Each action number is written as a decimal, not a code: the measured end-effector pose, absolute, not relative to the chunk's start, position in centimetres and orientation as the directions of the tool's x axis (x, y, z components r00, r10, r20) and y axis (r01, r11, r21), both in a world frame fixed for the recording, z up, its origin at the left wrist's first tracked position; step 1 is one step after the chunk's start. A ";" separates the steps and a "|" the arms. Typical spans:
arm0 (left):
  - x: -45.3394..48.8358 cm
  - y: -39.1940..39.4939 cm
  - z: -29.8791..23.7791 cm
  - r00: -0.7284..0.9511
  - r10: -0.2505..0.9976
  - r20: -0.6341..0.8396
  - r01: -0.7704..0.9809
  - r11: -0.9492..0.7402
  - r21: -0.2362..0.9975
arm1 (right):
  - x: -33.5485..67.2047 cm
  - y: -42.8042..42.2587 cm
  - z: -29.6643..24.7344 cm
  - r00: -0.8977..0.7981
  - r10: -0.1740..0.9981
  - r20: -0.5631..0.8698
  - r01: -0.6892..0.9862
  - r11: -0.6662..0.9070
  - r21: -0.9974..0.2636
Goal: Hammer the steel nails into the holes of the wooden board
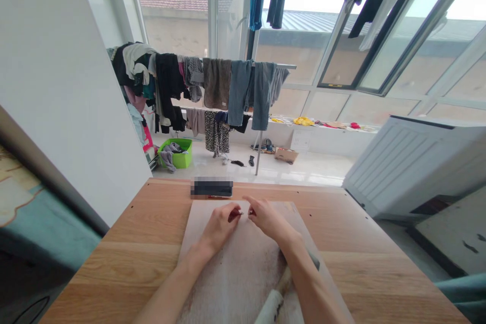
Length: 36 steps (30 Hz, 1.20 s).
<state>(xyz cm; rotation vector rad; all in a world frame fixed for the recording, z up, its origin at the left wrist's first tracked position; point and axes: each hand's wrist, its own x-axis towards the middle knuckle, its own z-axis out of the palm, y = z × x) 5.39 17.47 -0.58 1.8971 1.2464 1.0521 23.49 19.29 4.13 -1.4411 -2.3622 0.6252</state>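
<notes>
While both forearms reach forward over the wooden table (125, 263), the two hands are near each other, with a narrow gap between them, above the far part of a pale board (216, 283). The left hand (222, 224) has its thumb and fingers curled together, and at their tips it pinches a small piece (241, 213) — too tiny here for me to say what it is. The right hand (264, 216) is turned toward it, the index finger stretched out and the other fingers bent near the thumb; whether these hold something, I cannot tell. Under the right forearm, on the board, lies a hand tool (284, 282) with a wooden handle, pale covering at the near end and a dark head, partly hidden. Just beyond the board, a dark box (218, 188) rests on the table, partly blurred. Farther away, on the floor, there is a green basin (184, 160) with cloth inside — it stands beside a rack (284, 66) full of hanging clothes (216, 83), before the windows (228, 15).
</notes>
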 end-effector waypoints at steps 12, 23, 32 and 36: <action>5.7 17.9 -0.6 0.250 0.916 0.313 0.491 -0.398 0.775 | 23.3 18.9 4.8 -0.445 0.893 0.070 0.727 0.406 -0.555; 5.1 14.3 3.0 0.220 0.972 0.085 0.414 -0.171 0.894 | 23.9 17.2 6.7 -0.548 0.834 -0.061 0.634 0.366 -0.681; 4.6 11.2 1.4 0.253 0.967 0.024 0.446 -0.139 0.884 | 22.2 15.4 4.8 -0.560 0.813 -0.160 0.631 0.294 -0.718; 4.4 10.4 1.4 0.301 0.953 0.038 0.415 -0.167 0.894 | 21.9 14.7 4.5 -0.544 0.828 -0.137 0.631 0.297 -0.716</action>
